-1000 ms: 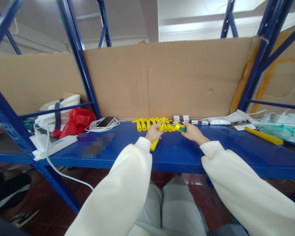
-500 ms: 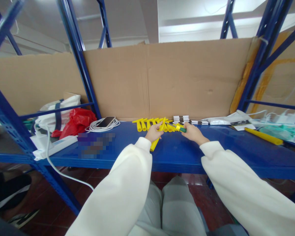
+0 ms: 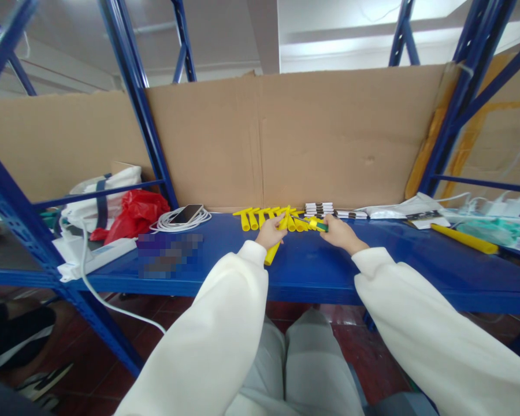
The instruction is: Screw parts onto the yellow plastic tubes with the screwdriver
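My left hand [image 3: 270, 232] is closed around a yellow T-shaped scraper-like tool [image 3: 272, 255], whose tube-like handle slants down toward me. In my right hand [image 3: 338, 233] is a screwdriver [image 3: 317, 225] with a yellow and green handle. Its thin shaft points left and reaches the head of the yellow tool; whether the tip touches a screw is too small to tell. Behind my hands, several similar yellow tools [image 3: 245, 222] lie in a row on the blue shelf [image 3: 225, 245], partly hidden by my fingers.
Stacks of small white packets with dark bands [image 3: 319, 209] stand at the back. Left are a phone [image 3: 187, 214] on a coiled white cable, a red bag [image 3: 137, 212] and a power strip [image 3: 108, 257]. Right lie a yellow bar [image 3: 464, 238] and a green plastic bag [image 3: 498, 232]. Cardboard [image 3: 329, 138] walls the back.
Both hands keep nearly the same place and the same hold on the yellow tool and the screwdriver. At the lower left, another person's shoe has shifted slightly.
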A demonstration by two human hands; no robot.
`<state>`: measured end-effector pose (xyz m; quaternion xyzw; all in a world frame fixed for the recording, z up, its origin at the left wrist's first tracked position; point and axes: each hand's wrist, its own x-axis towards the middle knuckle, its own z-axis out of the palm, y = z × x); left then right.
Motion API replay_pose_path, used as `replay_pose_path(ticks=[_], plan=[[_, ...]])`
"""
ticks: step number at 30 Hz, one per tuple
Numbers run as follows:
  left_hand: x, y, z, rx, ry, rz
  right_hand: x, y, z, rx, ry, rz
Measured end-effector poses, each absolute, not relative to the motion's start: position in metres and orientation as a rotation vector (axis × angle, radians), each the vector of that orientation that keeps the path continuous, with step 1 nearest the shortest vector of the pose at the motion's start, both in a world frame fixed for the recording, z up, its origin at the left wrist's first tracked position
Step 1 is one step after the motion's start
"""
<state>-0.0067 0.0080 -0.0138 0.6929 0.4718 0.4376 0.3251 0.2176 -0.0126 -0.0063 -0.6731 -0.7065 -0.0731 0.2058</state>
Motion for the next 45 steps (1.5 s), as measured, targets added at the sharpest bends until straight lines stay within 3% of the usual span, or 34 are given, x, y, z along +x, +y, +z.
replay_pose_path(ticks=[17, 24, 45], plan=[[0.002, 0.002, -0.015, 2.033, 1.100, 1.113, 0.217, 0.011, -0.026, -1.350, -2.222, 0.195], [0.010, -0.007, -0.009, 2.173, 1.020, 1.093, 0.207, 0.011, -0.021, -1.120, -1.967, 0.091], [0.012, -0.004, -0.013, 2.088, 0.984, 1.024, 0.203, -0.002, -0.011, -1.156, -2.004, -0.049]])
